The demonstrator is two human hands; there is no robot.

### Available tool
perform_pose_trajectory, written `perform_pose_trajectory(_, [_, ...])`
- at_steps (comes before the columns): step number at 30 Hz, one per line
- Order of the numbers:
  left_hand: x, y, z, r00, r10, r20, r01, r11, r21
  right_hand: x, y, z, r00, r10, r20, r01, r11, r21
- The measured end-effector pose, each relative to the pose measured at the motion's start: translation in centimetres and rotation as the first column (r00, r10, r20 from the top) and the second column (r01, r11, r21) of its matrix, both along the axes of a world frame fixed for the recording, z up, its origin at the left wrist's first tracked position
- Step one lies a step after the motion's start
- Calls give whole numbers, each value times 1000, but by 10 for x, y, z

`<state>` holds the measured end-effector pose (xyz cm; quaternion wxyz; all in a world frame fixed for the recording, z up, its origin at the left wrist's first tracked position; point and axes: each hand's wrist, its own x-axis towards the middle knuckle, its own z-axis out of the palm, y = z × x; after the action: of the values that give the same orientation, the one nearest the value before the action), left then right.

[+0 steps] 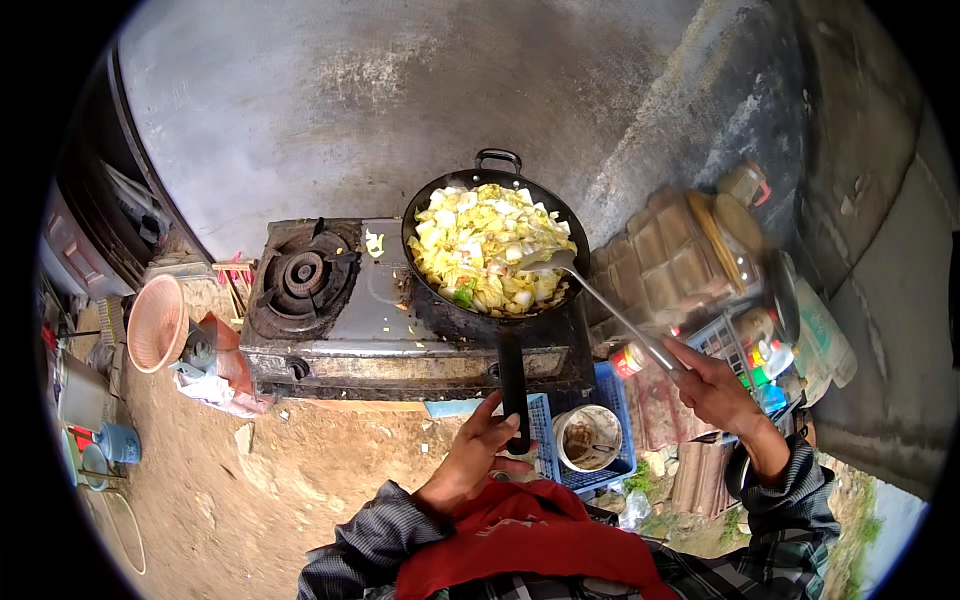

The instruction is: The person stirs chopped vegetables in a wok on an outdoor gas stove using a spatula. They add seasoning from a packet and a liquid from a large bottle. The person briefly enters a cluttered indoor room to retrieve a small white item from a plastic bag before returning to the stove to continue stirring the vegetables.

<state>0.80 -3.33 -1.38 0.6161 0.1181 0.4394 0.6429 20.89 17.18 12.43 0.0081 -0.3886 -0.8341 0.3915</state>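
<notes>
A black wok (411,222) sits on the right burner of a two-burner gas stove (400,350). Chopped, yellowish cabbage (480,240) fills it, with a bit of green near the front. My left hand (472,452) is loosely closed at the near end of the wok's long black handle (512,375); some of its fingers are partly hidden. In my right hand (715,390) is the grip of a metal spatula (625,318). Its blade rests in the cabbage at the right side of the wok.
The left burner (303,274) has nothing on it. A blue crate (622,458) holding a dirty white bucket (588,437) stands in front of the stove. Bottles (770,360) and stacked bricks (665,250) crowd the right. A pink basket (157,323) is at left; a grey wall (400,100) rises behind.
</notes>
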Motion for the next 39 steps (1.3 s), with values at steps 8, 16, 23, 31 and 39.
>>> perform_pose_trajectory(8, [14, 7, -1, 998, 55, 9, -55, 998, -40, -78, 38, -66, 974, -120, -191, 35, 916, -400])
perform_pose_trajectory(16, [22, 12, 1, 990, 140, 27, -139, 990, -38, -89, 55, -45, 972, -5, -235, -56, 966, -254])
perform_pose_trajectory(23, [29, 15, -4, 975, 222, 28, -220, 974, -58, -51, 54, -82, 975, 192, -114, -189, 981, 35])
perform_pose_trajectory(31, [33, 18, 4, 969, 247, 8, -245, 965, -90, 9, 72, -54, 986, 72, -147, -84, 994, -74])
perform_pose_trajectory(39, [34, 14, 3, 954, 299, -17, -299, 948, -110, -43, 85, -79, 982, 19, -186, -93, 912, -400])
